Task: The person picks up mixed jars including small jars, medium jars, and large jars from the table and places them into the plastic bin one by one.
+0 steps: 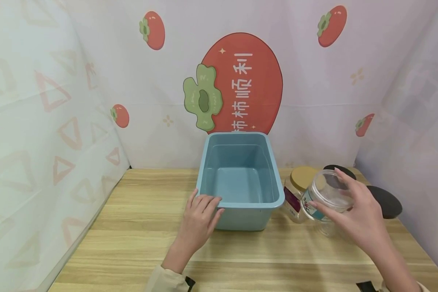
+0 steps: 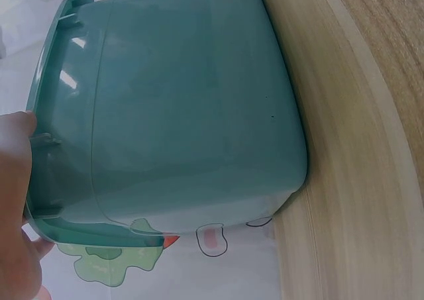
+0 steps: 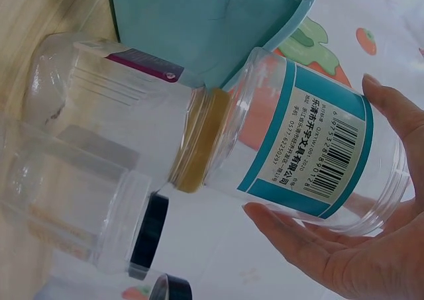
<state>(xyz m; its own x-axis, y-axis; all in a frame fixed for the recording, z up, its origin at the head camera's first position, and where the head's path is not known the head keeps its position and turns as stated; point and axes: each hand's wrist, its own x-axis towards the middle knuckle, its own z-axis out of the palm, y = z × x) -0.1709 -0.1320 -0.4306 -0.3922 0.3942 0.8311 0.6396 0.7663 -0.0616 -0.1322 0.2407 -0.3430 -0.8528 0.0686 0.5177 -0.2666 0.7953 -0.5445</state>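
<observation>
L hand [image 1: 198, 219] at the near L corner of the blue bin [image 1: 246, 205], fingers curled over the rim w/ thumb outside — gripping the edge; bin sits upright on the table [image 1: 131, 227], approx. mid-view. Just R of it stands the yellow-lid jar [image 1: 294, 198], then the clear jar [image 1: 315, 205] w/ teal label, tilted & lifted off the table by the R hand [image 1: 363, 217] — thumb & fingers spread to jar width, pinching its sides. Black lids [image 1: 387, 202] show behind that hand.

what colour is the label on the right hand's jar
The label is teal with a pale middle and black print, clearest in the right wrist view.
</observation>
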